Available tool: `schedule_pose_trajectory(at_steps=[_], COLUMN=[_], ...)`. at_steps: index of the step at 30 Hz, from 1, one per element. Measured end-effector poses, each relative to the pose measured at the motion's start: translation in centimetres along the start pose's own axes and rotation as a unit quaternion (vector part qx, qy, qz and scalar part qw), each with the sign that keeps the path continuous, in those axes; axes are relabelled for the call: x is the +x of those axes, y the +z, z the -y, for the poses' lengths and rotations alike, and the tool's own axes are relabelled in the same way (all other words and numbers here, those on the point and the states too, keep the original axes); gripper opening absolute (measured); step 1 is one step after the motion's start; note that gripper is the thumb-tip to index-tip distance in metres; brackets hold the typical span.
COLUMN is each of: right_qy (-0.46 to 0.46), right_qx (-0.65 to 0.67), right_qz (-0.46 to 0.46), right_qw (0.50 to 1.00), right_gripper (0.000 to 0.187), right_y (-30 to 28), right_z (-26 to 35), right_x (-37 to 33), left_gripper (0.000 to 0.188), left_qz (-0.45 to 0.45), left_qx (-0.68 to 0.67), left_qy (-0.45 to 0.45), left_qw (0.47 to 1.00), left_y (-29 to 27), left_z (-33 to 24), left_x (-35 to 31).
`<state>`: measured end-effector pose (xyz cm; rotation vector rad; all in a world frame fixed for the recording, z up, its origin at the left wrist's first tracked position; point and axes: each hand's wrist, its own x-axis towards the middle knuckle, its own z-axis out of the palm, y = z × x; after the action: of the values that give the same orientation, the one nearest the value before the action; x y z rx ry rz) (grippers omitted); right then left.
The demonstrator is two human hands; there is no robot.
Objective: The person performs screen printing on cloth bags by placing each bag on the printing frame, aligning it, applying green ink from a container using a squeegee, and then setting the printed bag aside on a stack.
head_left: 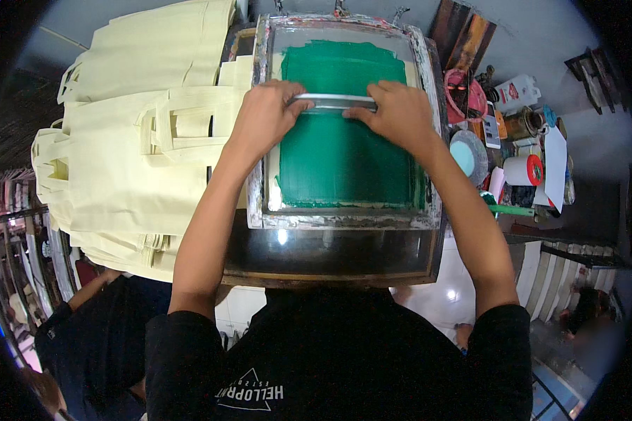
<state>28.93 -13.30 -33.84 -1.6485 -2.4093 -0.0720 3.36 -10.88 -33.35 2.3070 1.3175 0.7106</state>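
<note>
Both my hands grip a long squeegee with a pale metal-like bar, lying crosswise over a screen printing frame. My left hand is closed round its left end, and my right hand round its right end, thumbs on the near side. Green ink covers much of the mesh, both beyond and on the near side of the squeegee. The blade's lower edge is hard to make out. The frame's wooden rim is smeared with paint. What lies under the mesh is mostly hidden.
Piles of cream fabric bags lie left of the frame. To the right are a pink basin, a white jug, a phone, a white tub and a green-smeared stick. Another person is at the lower left.
</note>
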Motion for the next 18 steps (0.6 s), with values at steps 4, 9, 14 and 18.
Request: schedule_pose_trajectory(at_steps=[4, 9, 14, 18], right_qy=[-0.028, -0.014, -0.021, -0.028], right_qx=[0.013, 0.029, 0.024, 0.024], right_qz=[-0.072, -0.029, -0.021, -0.027], right_qw=[0.997, 0.999, 0.999, 0.999], right_gripper=[0.059, 0.053, 0.043, 0.031], right_y=[0.8, -0.5, -0.9, -1.1], right_z=[1.8, 5.7, 7.4, 7.7], right_x=[-4.3, -10.0, -12.8, -13.6], left_gripper=[0.024, 0.017, 0.017, 0.052], left_qz=[0.016, 0.039, -0.01, -0.026], left_qx=[-0.011, -0.012, 0.0, -0.053], left_qy=[0.009, 0.0, 0.024, 0.06], left_qw=[1.0, 0.999, 1.0, 0.996], left_y=[-0.6, -0.9, -0.6, -0.2], left_z=[-1.8, -4.5, -6.0, -4.5], left_x=[-4.5, -10.9, -14.4, -15.9])
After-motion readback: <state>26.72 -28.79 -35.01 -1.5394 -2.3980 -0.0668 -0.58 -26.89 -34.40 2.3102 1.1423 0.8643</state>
